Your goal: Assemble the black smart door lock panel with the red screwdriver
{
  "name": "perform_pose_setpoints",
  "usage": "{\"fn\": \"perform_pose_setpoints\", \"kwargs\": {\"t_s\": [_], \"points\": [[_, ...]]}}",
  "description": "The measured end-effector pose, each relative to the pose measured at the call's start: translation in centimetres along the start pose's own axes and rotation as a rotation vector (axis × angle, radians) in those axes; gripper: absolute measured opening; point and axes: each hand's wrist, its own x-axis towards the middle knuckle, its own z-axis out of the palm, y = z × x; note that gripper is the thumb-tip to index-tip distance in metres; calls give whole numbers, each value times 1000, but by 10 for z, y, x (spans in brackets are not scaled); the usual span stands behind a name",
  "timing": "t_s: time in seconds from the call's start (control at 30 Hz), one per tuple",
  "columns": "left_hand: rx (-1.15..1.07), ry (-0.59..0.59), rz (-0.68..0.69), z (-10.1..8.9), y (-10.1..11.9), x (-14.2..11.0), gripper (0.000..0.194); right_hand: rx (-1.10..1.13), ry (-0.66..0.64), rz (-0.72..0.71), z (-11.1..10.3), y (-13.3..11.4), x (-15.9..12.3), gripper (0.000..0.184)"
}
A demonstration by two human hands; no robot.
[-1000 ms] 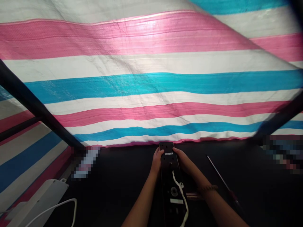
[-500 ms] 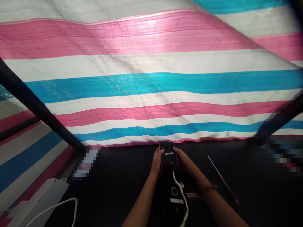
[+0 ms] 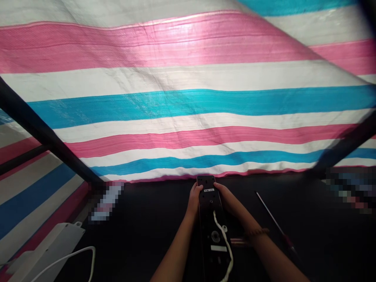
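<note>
The long black housing (image 3: pixel 207 227) is positioned at the lower centre of the head view, over the black tabletop (image 3: pixel 147 223); its far end lies near the tabletop's far edge, and its near end runs past the bottom of the view; whether it touches the tabletop cannot be told.

The left hand (image 3: pixel 194 199) is closed on the left edge near the far end, thumb tip on the face; the right hand (image 3: pixel 228 196) is closed on the opposite edge, thumb likewise at the face; the remaining fingers are largely hidden.

The exposed face carries a white cable (image 3: pixel 223 231), a small printed label (image 3: pixel 209 190) and a blank white label (image 3: pixel 219 248); a screwdriver (image 3: pixel 272 213) lies to the right, apart from both hands; a white plastic casing (image 3: pixel 49 250) stands at lower left.
</note>
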Motion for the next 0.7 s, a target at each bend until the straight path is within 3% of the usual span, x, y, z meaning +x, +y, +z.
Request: {"fn": "perform_pose_setpoints", "kwargs": {"t_s": [0.5, 0.7], "points": [[1, -5, 15, -3, -2, 1, 39, -11, -30, 19, -1, -3, 0, 41], [15, -15, 19, -4, -3, 3, 38, -75, -74, -84, 0, -6, -4, 43]]}}
